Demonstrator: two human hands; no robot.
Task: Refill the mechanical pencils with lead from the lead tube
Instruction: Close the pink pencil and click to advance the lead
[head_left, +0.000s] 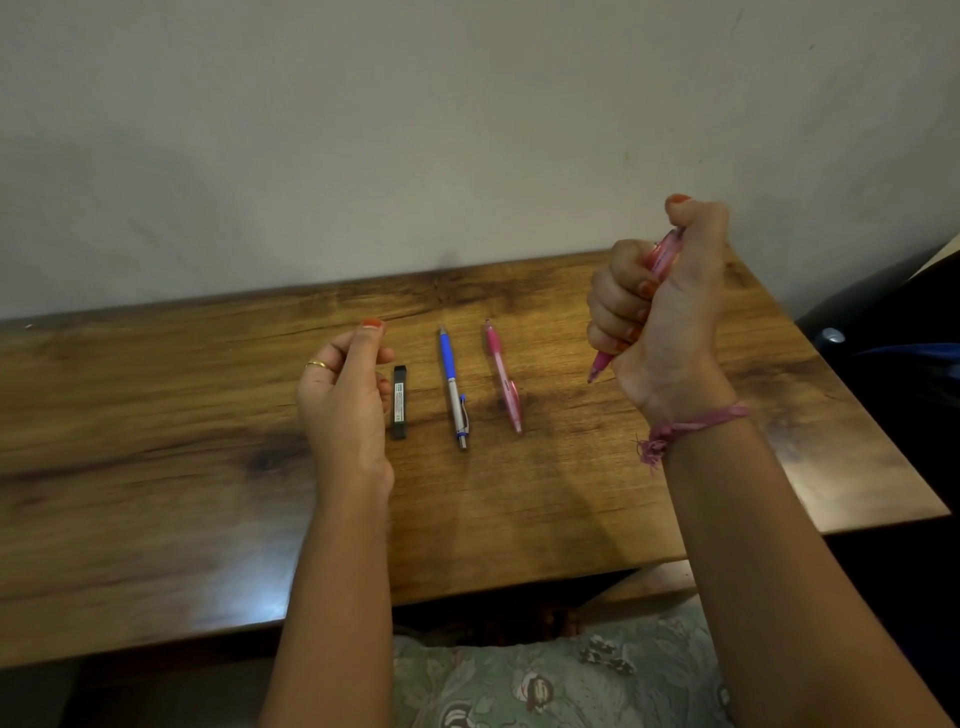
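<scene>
Brown wood-grain surface with glare patches pushed against plain off-white wall, dark unclear furniture at right, dim warm light overall.

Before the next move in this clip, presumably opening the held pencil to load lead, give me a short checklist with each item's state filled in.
1. Pencil secured: ok. The right hand grips a pink pencil in its fist, off the table.
2. Other hand free: ok. The left hand holds nothing, fingers loosely curled.
3. Lead tube within reach: ok. The black tube lies just beside the left hand.
4. Tube open: cannot tell.
5. Held pencil's cap off: cannot tell; the thumb covers its upper end.
6. Remaining pencils in place: ok. The blue pencil and second pink pencil lie side by side, apart.
</scene>
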